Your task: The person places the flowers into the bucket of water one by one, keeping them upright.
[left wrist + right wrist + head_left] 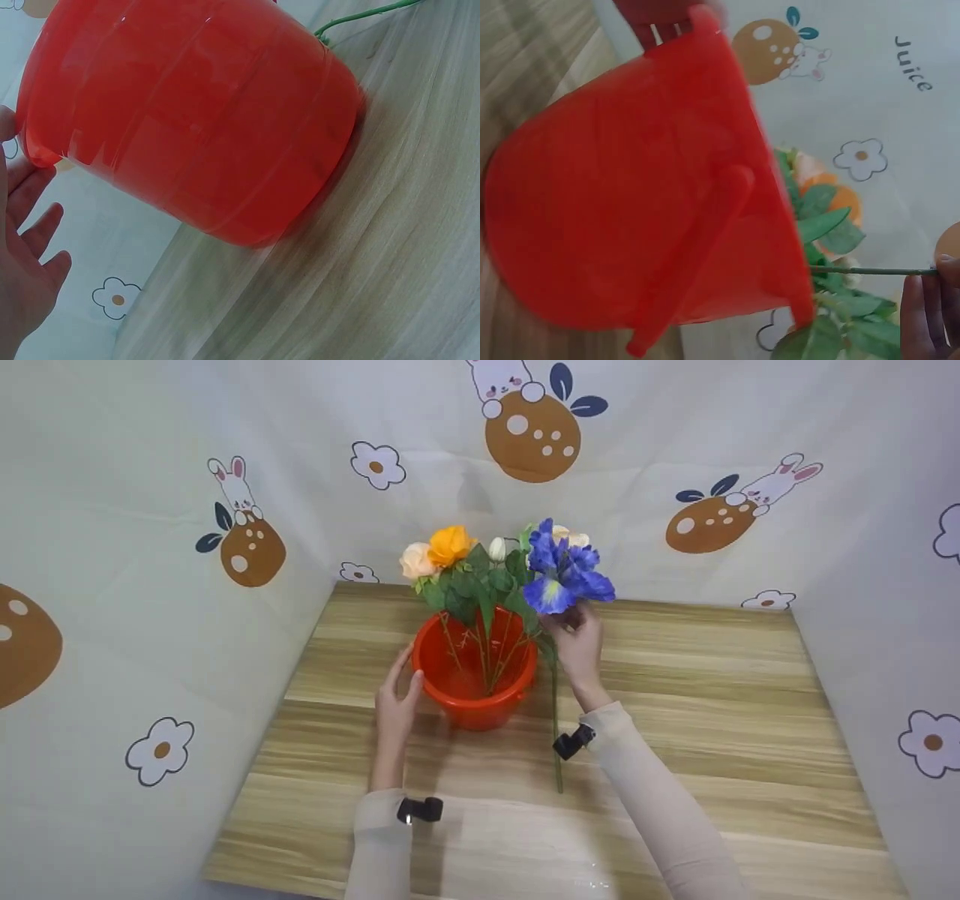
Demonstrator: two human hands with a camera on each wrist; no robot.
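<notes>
My right hand (581, 641) pinches the stem of a blue-purple iris (559, 574) beside the bucket's right rim. In the right wrist view, the stem (877, 271) runs from its fingers towards the rim. My left hand (396, 701) touches the left side of the red bucket (480, 712), fingers fairly straight along the rim. Standing in the bucket are an orange rose (451, 546), a peach rose (417, 561) and a white bud (497, 549). A cream flower (576, 538) shows partly behind the iris. A long green stem (556, 720) extends below my right hand, outside the bucket.
The bucket stands on a wood-grain table (712, 735), its handle (697, 255) hanging down the side. Pale curtains (315, 495) printed with rabbits and flowers enclose the table at the back and sides.
</notes>
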